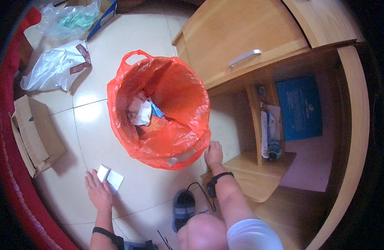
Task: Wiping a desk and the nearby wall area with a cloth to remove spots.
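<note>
My left hand (99,192) is low over the tiled floor at the left, its fingers extended. A folded piece of white paper or card (115,180) lies between its thumb and index finger; whether they grip it is unclear. In the middle stands a round bin lined with a red plastic bag (182,84), its handle loops hanging at the rim. Inside the bin are crumpled white paper (142,113) and a blue wrapper (156,109). My right hand (214,154) is against the bin's lower right side, with its fingertips partly hidden by the bag.
At the left are a cardboard box (38,134), a white plastic bag (57,65) and a clear bag with green contents (76,20). A wooden desk with a drawer or door (242,37) and open shelf (251,178) borders the right. A slippered foot (184,207) stands below the bin.
</note>
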{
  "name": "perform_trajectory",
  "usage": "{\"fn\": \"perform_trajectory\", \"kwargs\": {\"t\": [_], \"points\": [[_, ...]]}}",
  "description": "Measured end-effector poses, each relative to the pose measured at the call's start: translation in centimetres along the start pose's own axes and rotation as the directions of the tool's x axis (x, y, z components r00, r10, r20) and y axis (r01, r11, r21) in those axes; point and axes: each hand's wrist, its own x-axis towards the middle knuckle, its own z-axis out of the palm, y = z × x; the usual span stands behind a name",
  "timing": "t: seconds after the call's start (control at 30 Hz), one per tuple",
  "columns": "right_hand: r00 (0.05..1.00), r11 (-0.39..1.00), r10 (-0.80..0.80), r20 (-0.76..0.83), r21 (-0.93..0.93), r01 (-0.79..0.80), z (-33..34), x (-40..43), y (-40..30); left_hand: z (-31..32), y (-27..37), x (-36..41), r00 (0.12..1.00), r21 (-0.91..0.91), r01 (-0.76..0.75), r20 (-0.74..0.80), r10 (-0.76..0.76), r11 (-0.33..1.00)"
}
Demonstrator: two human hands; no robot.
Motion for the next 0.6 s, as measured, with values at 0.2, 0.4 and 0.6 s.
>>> {"fn": "perform_trajectory", "kwargs": {"t": [0.2,0.4,0.6], "points": [[0.931,0.931,0.363,-0.035,0.066,-0.360,1.2,-0.4,1.2,-0.1,0.0,-0.1,0.999,0.014,-0.022,-0.023,0.023,1.000],[0.741,0.722,0.662,0.117,0.168,-0.671,2.8,-1.0,1.9,0.1,0.0,0.0,1.000,0.031,-0.023,-0.015,0.024,0.999],[0.757,0.689,0.651,0.061,0.371,-0.623,3.7,0.7,-0.5,-0.2,0.1,0.1,1.000,0.044,-0.004,-0.001,0.004,0.999]]}}
